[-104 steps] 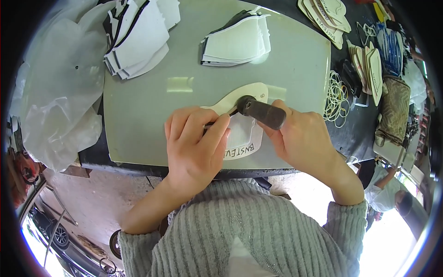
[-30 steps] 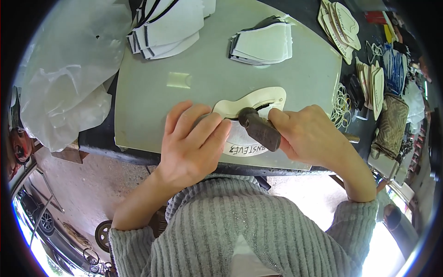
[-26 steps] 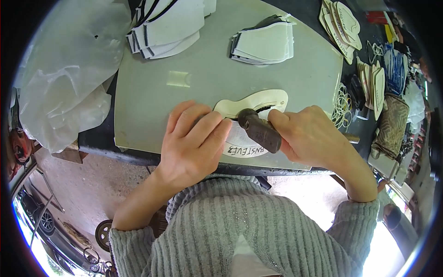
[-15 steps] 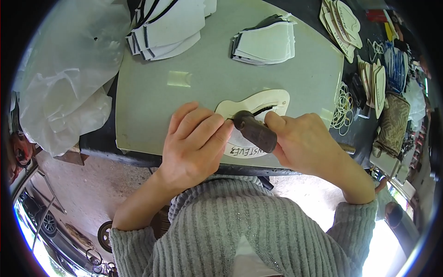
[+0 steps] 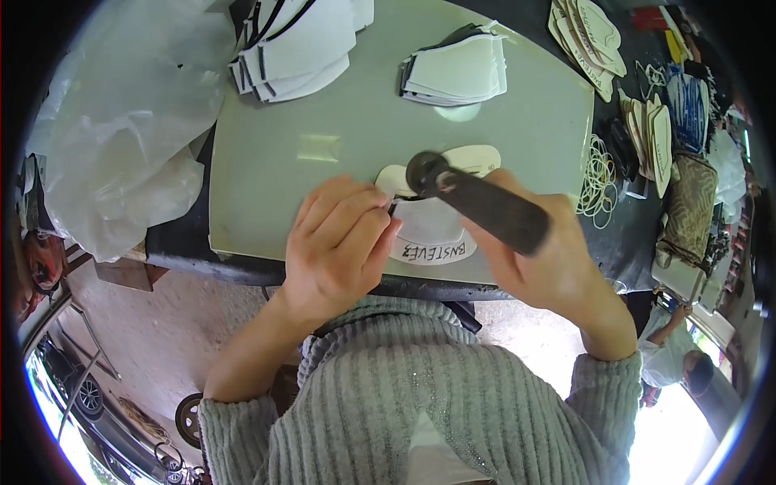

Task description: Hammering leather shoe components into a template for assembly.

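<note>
A cream, curved cardboard template (image 5: 477, 159) with handwriting on it lies on the board near its front edge. On the template sits a white fabric-like piece (image 5: 432, 218) with a black strip along its far edge. My left hand (image 5: 335, 242) has its fingers bent together, thumb and fingertips pinching the left end of that piece. Closed around a hammer, my right hand (image 5: 541, 259) holds the dark hammer head (image 5: 485, 202) raised above the piece. The head covers part of the template, and the handle is mostly hidden behind the hand.
Stacks of white pieces with black edges (image 5: 303, 48) and a smaller stack (image 5: 457, 71) lie at the back of the grey-green board (image 5: 267, 178). Clear plastic sheeting (image 5: 121, 137) is at the left. Cream templates (image 5: 590, 40) and coiled elastic cord (image 5: 598, 182) are at the right.
My right hand has lifted the hammer up from the black-edged piece. My left hand has stayed at the piece's left end. A person at the far right shows more now.
</note>
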